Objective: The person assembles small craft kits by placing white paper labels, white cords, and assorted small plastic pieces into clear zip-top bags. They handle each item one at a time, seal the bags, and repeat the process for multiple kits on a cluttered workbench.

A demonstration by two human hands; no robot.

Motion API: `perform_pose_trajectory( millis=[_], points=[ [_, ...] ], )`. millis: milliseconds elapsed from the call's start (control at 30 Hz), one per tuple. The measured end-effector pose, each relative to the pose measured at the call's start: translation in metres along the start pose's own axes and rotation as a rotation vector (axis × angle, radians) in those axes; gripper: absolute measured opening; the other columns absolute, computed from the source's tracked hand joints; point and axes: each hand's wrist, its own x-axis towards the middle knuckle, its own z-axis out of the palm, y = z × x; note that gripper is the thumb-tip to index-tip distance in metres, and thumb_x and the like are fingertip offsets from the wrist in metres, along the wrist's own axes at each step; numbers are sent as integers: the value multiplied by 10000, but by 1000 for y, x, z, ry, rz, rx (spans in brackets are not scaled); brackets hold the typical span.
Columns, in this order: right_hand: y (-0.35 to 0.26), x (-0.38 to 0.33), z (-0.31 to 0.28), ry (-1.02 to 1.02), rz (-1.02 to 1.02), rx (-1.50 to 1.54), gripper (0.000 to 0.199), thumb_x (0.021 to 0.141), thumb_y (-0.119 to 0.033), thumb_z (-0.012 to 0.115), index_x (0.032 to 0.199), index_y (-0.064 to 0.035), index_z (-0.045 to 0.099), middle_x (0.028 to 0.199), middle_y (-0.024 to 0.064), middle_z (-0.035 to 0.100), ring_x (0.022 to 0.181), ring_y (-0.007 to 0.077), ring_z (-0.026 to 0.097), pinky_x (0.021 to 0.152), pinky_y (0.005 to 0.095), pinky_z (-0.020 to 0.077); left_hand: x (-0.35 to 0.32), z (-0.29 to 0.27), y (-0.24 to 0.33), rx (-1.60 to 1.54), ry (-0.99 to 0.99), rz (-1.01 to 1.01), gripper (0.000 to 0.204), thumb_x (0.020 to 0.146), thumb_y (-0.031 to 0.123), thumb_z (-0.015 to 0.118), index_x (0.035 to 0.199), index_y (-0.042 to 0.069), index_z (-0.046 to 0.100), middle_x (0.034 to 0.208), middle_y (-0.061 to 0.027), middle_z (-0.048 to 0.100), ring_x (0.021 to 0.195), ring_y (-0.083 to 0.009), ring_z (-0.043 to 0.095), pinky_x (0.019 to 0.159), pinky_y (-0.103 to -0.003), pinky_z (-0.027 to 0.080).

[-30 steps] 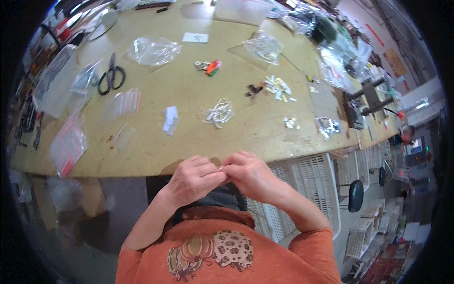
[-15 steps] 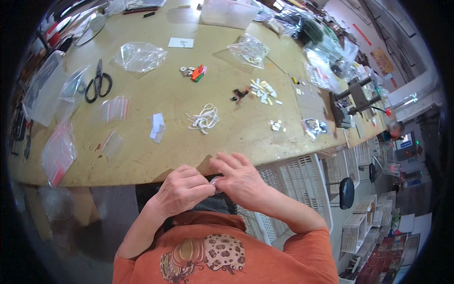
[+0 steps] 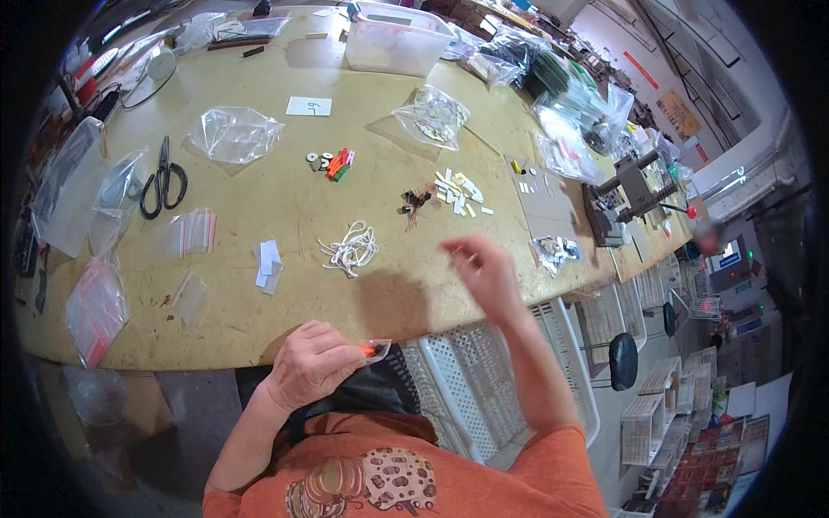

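My left hand [image 3: 313,363], at the table's near edge, pinches a small clear plastic bag [image 3: 376,349]. Something orange and dark shows inside the bag. My right hand [image 3: 487,274] is raised over the table to the right, its fingers loosely bent and apart, with nothing visible in them. Nearest to it lie white and cream pieces [image 3: 458,192], and small dark parts with thin copper-coloured wires [image 3: 416,203]. A coil of white cord [image 3: 350,249] lies farther left. Orange and green pieces [image 3: 340,164] sit beside small white-and-dark rings [image 3: 320,161].
Black scissors [image 3: 163,180], small zip bags [image 3: 192,233] and folded white paper [image 3: 268,263] lie on the left. A clear bin [image 3: 397,43] stands at the back. At right is a dark hand press [image 3: 635,194]; white plastic crates [image 3: 492,388] stand below the table edge.
My right hand has left the bag and moved up and right over the table. My left hand keeps hold of the bag, whose orange contents now show. The view has shifted slightly.
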Motion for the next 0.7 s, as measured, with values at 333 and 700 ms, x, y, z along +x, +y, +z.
perform_pose_trajectory(
  millis=[333,700],
  points=[
    [141,93,-10,119,173,-418,157,857,-172,711,870,-16,700,932,205,712,876,364,694,794,460,545,2,6,-2,117,-21,25,135,762,107,801,832,107,685,728,-17,643,642,-233,593,631,-360,475],
    [183,97,-53,30,244,-128,242,849,-118,753,1047,-2,675,768,76,691,692,146,657,620,316,528,1,6,-3,159,-61,29,166,741,115,815,832,106,676,720,-12,636,637,-231,588,612,-363,463]
  ],
)
